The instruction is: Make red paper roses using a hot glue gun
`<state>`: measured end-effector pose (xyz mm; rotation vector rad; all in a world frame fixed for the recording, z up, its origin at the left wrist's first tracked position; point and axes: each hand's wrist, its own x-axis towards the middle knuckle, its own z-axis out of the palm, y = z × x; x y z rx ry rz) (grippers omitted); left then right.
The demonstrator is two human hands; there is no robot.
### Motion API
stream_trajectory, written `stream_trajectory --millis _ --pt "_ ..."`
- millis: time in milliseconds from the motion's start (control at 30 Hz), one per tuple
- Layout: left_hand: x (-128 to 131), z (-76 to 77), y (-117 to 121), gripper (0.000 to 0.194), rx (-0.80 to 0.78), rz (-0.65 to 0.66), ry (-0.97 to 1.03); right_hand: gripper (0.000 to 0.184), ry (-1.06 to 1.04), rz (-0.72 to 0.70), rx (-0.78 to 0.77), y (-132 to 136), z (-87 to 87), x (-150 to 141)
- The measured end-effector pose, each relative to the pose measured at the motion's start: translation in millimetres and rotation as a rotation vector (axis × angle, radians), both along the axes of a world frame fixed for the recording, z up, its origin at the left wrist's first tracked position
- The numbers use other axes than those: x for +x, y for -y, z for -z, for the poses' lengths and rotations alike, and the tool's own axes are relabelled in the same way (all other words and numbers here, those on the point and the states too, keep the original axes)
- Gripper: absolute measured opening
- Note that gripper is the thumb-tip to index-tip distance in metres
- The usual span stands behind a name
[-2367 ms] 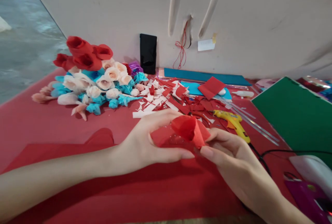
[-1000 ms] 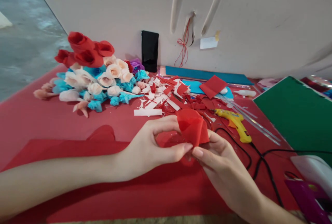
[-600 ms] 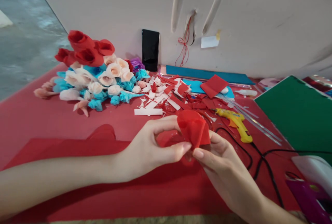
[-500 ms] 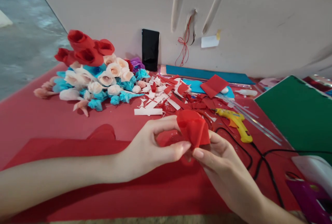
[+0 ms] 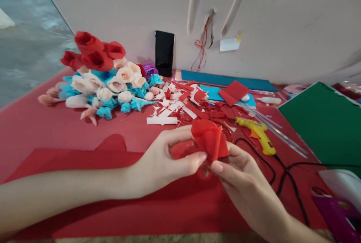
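Note:
Both my hands pinch one rolled red paper flower (image 5: pixel 209 140) just above the red work surface. My left hand (image 5: pixel 163 160) grips its left side between thumb and fingers. My right hand (image 5: pixel 239 175) pinches its base from below and the right. The flower's open top points up and away from me. A large red paper sheet (image 5: pixel 84 160) lies flat under my left forearm.
A heap of red, white, peach and blue paper flowers (image 5: pixel 101 81) sits at the back left. Red and white scraps (image 5: pixel 180 104) litter the middle. A yellow glue gun (image 5: pixel 256 132) with a black cord lies right, beside clear glue sticks (image 5: pixel 276 130). A green sheet (image 5: pixel 324 123) and black phone (image 5: pixel 164 52) are further off.
The rolled flower has turned from lying sideways to standing more upright between my fingers. My hands have stayed in the same place.

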<state>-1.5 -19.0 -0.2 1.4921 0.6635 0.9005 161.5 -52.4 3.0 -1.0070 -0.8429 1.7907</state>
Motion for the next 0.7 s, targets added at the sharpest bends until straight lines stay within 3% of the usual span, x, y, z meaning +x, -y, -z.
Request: stream_trajectory --millis 367,700 --pt "2.1 -1.4 0.4 0.035 0.039 0.014 0.011 0.013 -0.009 0.002 0.012 -0.6 0.4 -1.3" --pt "1.5 -2.1 0.9 0.015 0.034 0.012 -0.016 0.014 0.015 0.002 0.028 0.2 2.2 -0.4"
